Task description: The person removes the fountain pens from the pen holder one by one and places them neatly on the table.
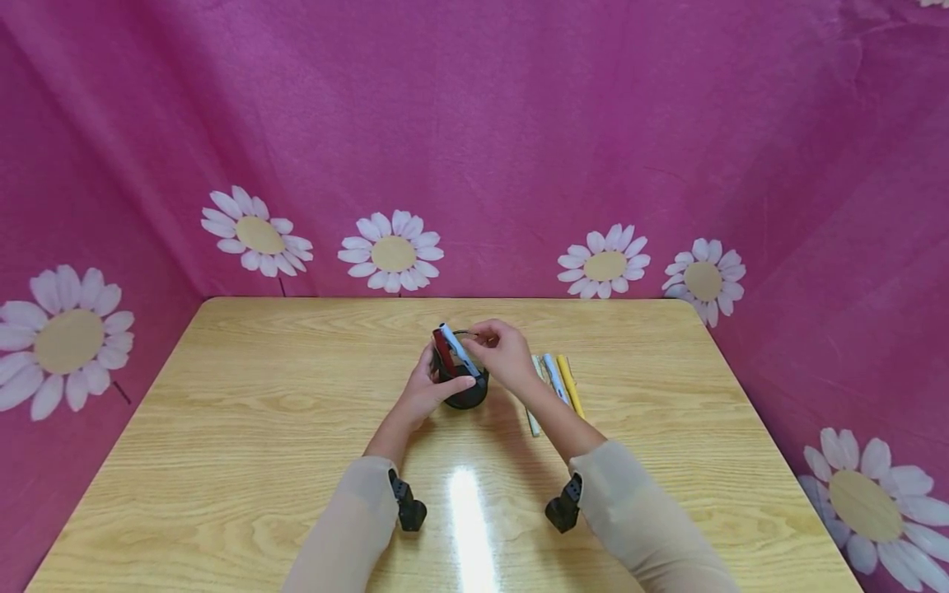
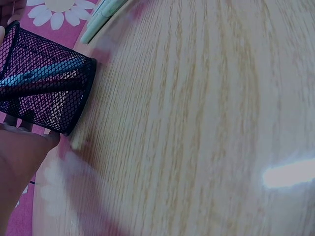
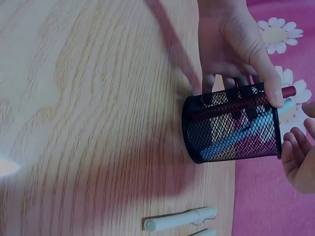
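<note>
My left hand (image 1: 425, 389) grips a black mesh pen holder (image 3: 236, 130) from its left side, the thumb lying along the upper rim. Inside the holder lean a dark red pen (image 1: 444, 352) and a light blue pen (image 1: 460, 350), their ends sticking out above the rim. At the far right side of the rim is my right hand (image 1: 506, 356), its fingers loosely bent. No pen shows between them in the right wrist view, where thumb and fingers stand apart. Whether its fingertips touch the rim cannot be told.
Right of the holder, partly behind my right forearm, lie a pale green pen (image 1: 534, 422), a light blue pen (image 1: 554, 377) and a yellow pen (image 1: 569, 385) on the wooden table (image 1: 296, 395). A pink cloth (image 1: 489, 148) with daisies hangs around the table's back and sides.
</note>
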A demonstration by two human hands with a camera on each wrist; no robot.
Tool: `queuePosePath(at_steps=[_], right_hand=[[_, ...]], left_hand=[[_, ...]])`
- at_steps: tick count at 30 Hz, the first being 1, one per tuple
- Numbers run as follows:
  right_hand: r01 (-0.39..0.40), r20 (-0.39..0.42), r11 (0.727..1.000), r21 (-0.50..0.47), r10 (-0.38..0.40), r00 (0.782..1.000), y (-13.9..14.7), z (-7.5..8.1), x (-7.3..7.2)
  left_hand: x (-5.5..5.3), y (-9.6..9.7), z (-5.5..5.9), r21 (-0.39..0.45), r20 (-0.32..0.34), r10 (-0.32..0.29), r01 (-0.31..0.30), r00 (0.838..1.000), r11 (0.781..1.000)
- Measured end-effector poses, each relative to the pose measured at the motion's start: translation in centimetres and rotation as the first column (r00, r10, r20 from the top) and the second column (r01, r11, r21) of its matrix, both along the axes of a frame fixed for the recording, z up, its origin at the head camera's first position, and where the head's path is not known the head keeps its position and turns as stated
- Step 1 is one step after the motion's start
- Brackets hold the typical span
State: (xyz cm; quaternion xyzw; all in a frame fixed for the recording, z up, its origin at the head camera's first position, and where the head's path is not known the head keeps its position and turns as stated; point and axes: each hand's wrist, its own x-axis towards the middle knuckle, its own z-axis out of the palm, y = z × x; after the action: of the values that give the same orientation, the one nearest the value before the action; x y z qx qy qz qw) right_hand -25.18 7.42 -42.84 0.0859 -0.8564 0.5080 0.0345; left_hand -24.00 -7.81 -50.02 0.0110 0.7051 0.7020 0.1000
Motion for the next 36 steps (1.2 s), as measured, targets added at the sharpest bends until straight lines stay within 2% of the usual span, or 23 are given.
queuePosePath(at_steps=[11, 18, 21, 28, 36], right_hand=[[-0.041, 0.044, 0.999, -0.033, 0.042, 0.998, -1.7, -0.4, -0.1], [-0.065, 0.029, 0.998, -0.026, 0.066, 0.997, -2.5, -0.6, -0.4], [-0.072, 0.032, 0.997, -0.020, 0.073, 0.997, -2.7, -0.6, -0.6], [-0.082, 0.038, 0.997, 0.016, 0.081, 0.996, -2.9, -0.7, -0.9], [-0.099, 0.086, 0.995, 0.024, 0.097, 0.992, -2.9, -0.5, -0.9]], left_hand=[[0.1, 0.0, -0.5, 0.029, -0.056, -0.021, 0.022, 0.998, 0.999], [0.0, 0.0, -0.3, 0.044, -0.058, -0.025, 0.028, 0.998, 0.999], [0.1, 0.0, 0.1, 0.061, -0.053, -0.039, 0.043, 0.998, 0.997], [1.1, -0.2, 2.4, 0.059, -0.051, -0.082, 0.085, 0.995, 0.995], [1.3, -0.2, 2.6, 0.068, -0.037, -0.082, 0.084, 0.996, 0.994]])
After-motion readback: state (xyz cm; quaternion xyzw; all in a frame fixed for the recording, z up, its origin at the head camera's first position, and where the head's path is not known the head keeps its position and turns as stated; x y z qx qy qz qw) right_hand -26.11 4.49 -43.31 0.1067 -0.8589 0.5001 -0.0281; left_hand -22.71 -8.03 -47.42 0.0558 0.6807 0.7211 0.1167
